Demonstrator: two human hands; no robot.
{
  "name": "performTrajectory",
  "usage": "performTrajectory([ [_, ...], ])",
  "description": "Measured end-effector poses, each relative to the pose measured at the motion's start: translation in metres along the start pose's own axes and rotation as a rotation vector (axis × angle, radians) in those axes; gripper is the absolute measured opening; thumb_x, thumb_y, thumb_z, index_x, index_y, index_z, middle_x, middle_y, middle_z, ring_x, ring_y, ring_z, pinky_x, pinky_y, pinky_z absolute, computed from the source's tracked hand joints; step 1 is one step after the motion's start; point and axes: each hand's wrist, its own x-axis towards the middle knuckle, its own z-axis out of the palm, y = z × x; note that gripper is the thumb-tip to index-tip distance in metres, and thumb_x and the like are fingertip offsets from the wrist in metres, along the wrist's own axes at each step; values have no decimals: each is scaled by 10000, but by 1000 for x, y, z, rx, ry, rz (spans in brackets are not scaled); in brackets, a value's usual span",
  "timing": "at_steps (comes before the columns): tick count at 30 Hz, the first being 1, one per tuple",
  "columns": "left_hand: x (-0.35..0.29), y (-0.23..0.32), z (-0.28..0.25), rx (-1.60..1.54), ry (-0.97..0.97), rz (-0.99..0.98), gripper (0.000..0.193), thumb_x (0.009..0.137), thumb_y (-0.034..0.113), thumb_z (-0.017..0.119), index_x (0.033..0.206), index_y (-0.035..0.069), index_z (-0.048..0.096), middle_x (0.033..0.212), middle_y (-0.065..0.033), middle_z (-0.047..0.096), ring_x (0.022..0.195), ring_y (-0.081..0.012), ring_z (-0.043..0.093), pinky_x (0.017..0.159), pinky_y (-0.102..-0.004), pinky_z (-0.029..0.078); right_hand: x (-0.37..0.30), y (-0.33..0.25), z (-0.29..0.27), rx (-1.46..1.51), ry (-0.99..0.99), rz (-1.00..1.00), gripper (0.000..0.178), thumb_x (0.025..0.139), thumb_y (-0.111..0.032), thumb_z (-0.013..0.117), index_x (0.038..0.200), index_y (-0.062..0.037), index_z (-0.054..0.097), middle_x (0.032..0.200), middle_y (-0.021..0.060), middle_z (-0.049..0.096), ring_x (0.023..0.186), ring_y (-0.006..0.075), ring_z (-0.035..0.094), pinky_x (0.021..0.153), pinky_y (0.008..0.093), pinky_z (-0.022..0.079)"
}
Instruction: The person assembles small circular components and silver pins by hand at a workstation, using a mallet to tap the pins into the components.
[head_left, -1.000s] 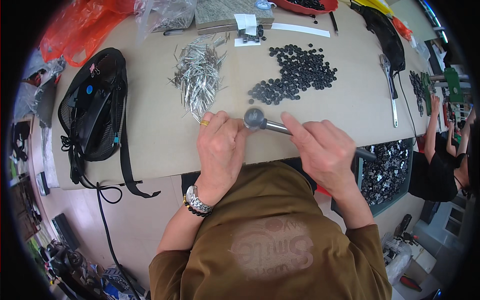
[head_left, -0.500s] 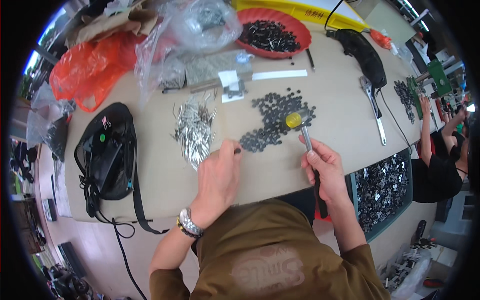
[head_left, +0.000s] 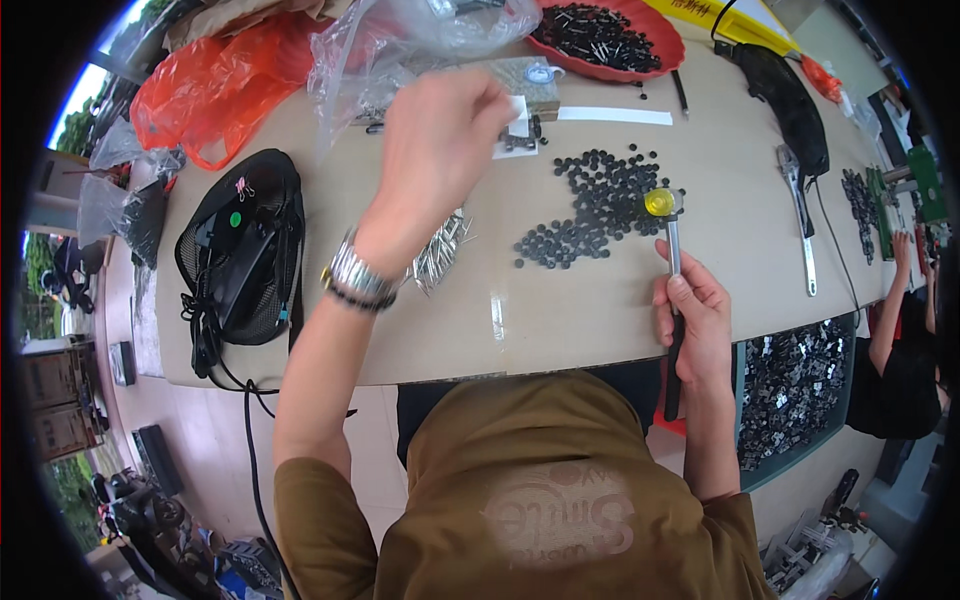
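My left hand [head_left: 437,140] is raised over the far part of the table, fingers curled in; what they hold, if anything, is hidden. It is beside a small metal piece [head_left: 523,144] on white paper, in front of a grey block [head_left: 540,97]. My right hand [head_left: 700,318] grips the dark handle of a hammer [head_left: 673,250] with a yellow face, its head over the right edge of a spread of small black round pieces [head_left: 600,195]. Under my left forearm lies a pile of thin silvery pins [head_left: 438,258], partly covered.
A red dish [head_left: 672,55] of dark small parts stands at the back. On the right are an adjustable wrench [head_left: 804,230], a black pouch [head_left: 785,100] and a crate [head_left: 742,400] of metal parts. A black mesh bag [head_left: 245,250] lies left. Another person's arm [head_left: 890,300] shows far right.
My left hand has moved up and away from the pins toward the grey block; the small dark piece seen at its fingertips is now out of sight. My right hand still holds the hammer.
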Motion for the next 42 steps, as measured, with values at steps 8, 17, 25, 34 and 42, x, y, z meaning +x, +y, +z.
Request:
performTrajectory([
  [8,-94,-39,5,142,-222,-10,142,759,70,785,775,15,655,709,-118,636,718,-295,560,756,-392,449,-4,-1,6,-50,-20,-5,370,1007,-99,570,1364,-5,603,777,21,616,513,55,469,440,216,364],
  [17,-105,-29,10,376,-143,246,119,856,-9,657,888,18,545,766,-163,568,775,-358,542,703,-419,445,-9,-1,15,-283,-6,-19,366,998,-81,580,1355,-11,613,815,20,649,525,34,463,471,192,370],
  [25,-128,-5,9,-537,-15,-425,83,991,98,650,1031,28,632,823,30,586,729,-50,486,642,-223,376,-12,-2,29,-1043,35,-570,418,872,25,652,1283,-56,665,802,111,568,633,235,543,600,342,466],
  [34,-138,13,28,-834,32,-434,69,989,92,666,1010,31,643,867,60,588,754,-12,475,684,-181,383,-20,-7,29,-1141,-23,-554,440,859,10,676,1290,-81,669,835,107,590,646,268,565,610,377,480],
  [42,-147,18,42,-562,-40,-470,55,953,27,690,992,15,653,855,44,583,794,-42,491,688,-203,421,-14,-4,9,-889,-47,-491,444,870,12,653,1310,-45,658,784,70,568,650,140,538,580,285,430],
])
